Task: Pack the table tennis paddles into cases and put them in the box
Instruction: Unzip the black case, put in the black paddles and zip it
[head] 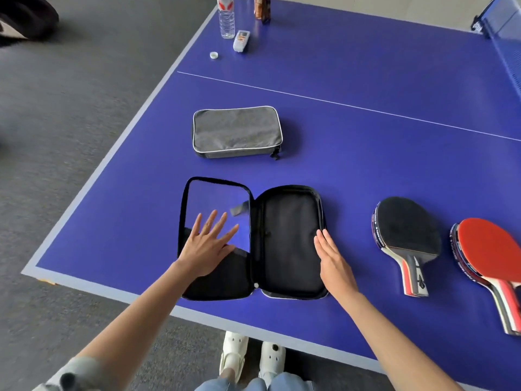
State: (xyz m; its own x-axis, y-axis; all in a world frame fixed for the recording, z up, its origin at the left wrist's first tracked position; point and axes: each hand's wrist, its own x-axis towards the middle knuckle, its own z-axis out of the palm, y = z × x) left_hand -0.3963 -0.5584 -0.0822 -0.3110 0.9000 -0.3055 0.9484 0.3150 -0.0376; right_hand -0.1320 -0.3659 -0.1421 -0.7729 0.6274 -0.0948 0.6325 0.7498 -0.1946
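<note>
A black paddle case (287, 249) lies unzipped and spread flat near the table's front edge; its left half has a clear window. My left hand (207, 244) rests flat with fingers spread on the left half. My right hand (332, 259) lies flat, fingers together, on the right half's outer edge. Neither hand holds anything. Behind it sits a zipped grey case (236, 132). To the right lie a black-faced paddle (406, 230) and a red-faced paddle (490, 249), handles toward me. No box is in view.
At the far left of the blue table (366, 153) stand a water bottle (226, 19), its cap (214, 55), a small white device (241, 40) and a brown drink container (262, 8). The net (504, 32) is at the top right. Grey carpet lies to the left.
</note>
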